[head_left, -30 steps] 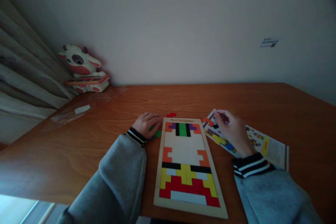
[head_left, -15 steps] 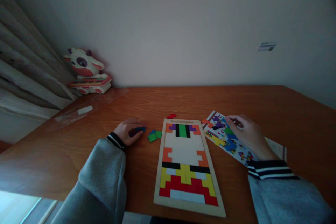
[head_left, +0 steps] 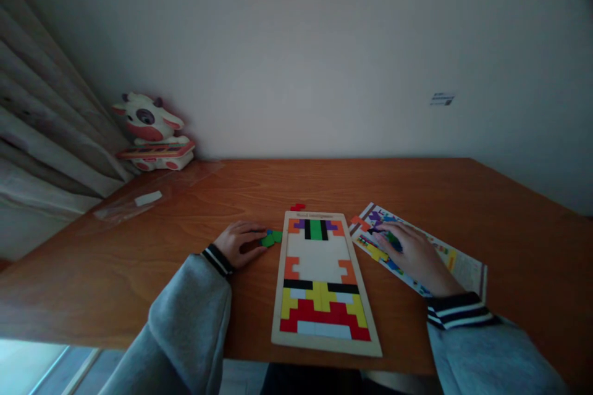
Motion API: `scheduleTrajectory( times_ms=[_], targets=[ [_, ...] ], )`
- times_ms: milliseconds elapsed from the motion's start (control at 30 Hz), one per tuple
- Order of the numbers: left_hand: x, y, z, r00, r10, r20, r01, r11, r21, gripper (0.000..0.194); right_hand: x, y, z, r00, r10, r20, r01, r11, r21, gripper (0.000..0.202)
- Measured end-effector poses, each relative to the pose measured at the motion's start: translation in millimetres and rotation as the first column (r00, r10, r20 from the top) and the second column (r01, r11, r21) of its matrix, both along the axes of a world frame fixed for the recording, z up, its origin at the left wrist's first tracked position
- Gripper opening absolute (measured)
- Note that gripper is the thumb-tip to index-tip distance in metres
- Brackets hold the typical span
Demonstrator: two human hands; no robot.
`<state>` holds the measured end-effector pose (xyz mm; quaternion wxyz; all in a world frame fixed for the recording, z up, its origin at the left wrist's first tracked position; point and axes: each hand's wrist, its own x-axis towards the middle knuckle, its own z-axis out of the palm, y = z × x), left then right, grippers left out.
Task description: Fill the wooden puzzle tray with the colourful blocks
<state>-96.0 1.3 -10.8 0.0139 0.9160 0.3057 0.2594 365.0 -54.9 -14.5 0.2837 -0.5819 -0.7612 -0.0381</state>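
My left hand [head_left: 239, 244] rests on the table with thumb and fingers apart, its fingertips at a small cluster of green and blue puzzle pieces [head_left: 271, 238]. Over a printed pattern sheet [head_left: 470, 271], my right hand [head_left: 417, 256] has its fingers bent and drawn together among loose pieces; what they pinch, if anything, is hidden. An orange piece [head_left: 359, 222] and a yellow piece [head_left: 376, 252] lie near those fingertips. Between my hands is a wooden puzzle board [head_left: 281, 296], filled with coloured pieces at both ends and bare in its middle.
A red piece [head_left: 298, 207] lies just beyond the board's far edge. At the back left stands a cow-shaped toy keyboard [head_left: 157, 136] beside a curtain [head_left: 50, 117]. Clear plastic wrapping with a white label [head_left: 148, 198] lies in front of it. A wall rises behind the table.
My left hand has moved right to the green and blue pieces; the blue piece in its fingers is no longer distinguishable. My right hand has come down and left over the sheet. The view has shifted slightly.
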Motion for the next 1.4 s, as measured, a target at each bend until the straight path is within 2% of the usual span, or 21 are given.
scheduleTrajectory(
  times_ms=[100,200,300,433,600,767,1000,1200,1267,1400],
  targets=[
    [2,-3,-1.3,0.999,0.011,0.033,-0.011,1.0,0.011,0.028,-5,-7,3.6,0.999,-0.004,0.05,0.005,1.0,-0.012,0.035],
    [4,-7,-3.4,0.998,0.023,0.06,-0.024,1.0,0.017,0.026,-11,-24,2.9,0.994,-0.065,0.083,0.063,0.998,0.026,0.036],
    [4,-10,-7.1,0.996,0.041,0.082,-0.043,0.999,0.02,0.024,-16,-46,-5.9,0.988,-0.129,0.081,0.122,0.989,0.086,0.041],
    [5,-11,-11.9,0.992,0.056,0.109,-0.062,0.997,0.049,0.025,-19,-61,-20.6,0.988,-0.141,0.069,0.135,0.988,0.081,0.042],
    [5,-18,-11.2,0.984,0.115,0.133,-0.127,0.988,0.087,0.025,-14,-62,-26.0,0.993,-0.117,-0.025,0.118,0.992,0.038,0.037],
    [1,-27,-8.3,0.986,0.117,0.12,-0.128,0.988,0.09,0.022,-14,-64,-25.4,0.994,-0.086,-0.068,0.088,0.995,0.034,0.036],
    [-1,-41,-17.5,0.991,0.026,0.128,-0.038,0.994,0.099,0.023,-15,-67,-27.9,0.982,-0.185,0.022,0.183,0.98,0.076,0.044],
    [-1,-46,-17.7,0.992,0.006,0.129,-0.016,0.997,0.077,0.021,-18,-70,-26.9,0.927,-0.366,0.085,0.36,0.93,0.078,0.052],
    [0,-47,-16.8,0.99,0.002,0.143,-0.013,0.997,0.08,0.021,-16,-69,-27.8,0.937,-0.345,0.044,0.342,0.937,0.075,0.053],
    [1,-48,-15.4,0.984,0.037,0.175,-0.047,0.997,0.056,0.022,-13,-66,-27.9,0.966,-0.225,-0.124,0.232,0.972,0.044,0.05]
  ],
)
